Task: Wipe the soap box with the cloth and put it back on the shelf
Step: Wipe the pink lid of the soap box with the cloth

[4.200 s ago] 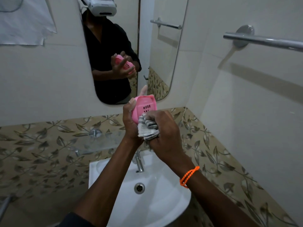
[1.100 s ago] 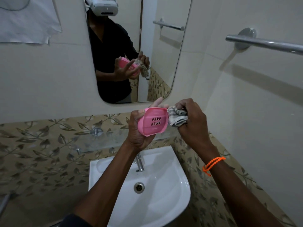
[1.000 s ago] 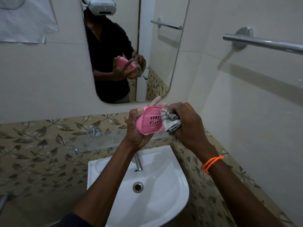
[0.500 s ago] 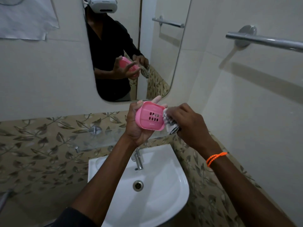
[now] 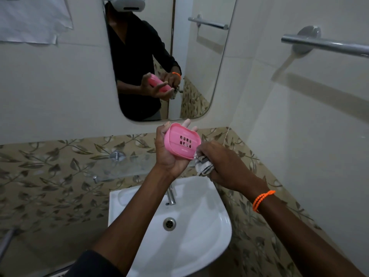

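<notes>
A pink soap box [image 5: 180, 141] with a grid of drain holes lies in my left hand [image 5: 169, 156], its slotted underside turned toward me, above the basin. My left thumb and fingertips curl round its edges. My right hand [image 5: 223, 164] grips a bunched grey-and-white striped cloth [image 5: 202, 164] and presses it against the box's lower right corner. A glass shelf [image 5: 123, 166] is fixed to the leaf-patterned tiles left of my hands; nothing is visible on it.
A white wash basin [image 5: 179, 242] with a chrome tap [image 5: 171, 194] sits below my hands. A mirror [image 5: 189, 66] hangs on the wall ahead. A steel towel bar [image 5: 323, 44] runs along the right wall. A paper sheet [image 5: 34, 19] hangs top left.
The cloth has slid from the box's right side down to its lower right corner. The box has tilted so its slotted face shows more squarely.
</notes>
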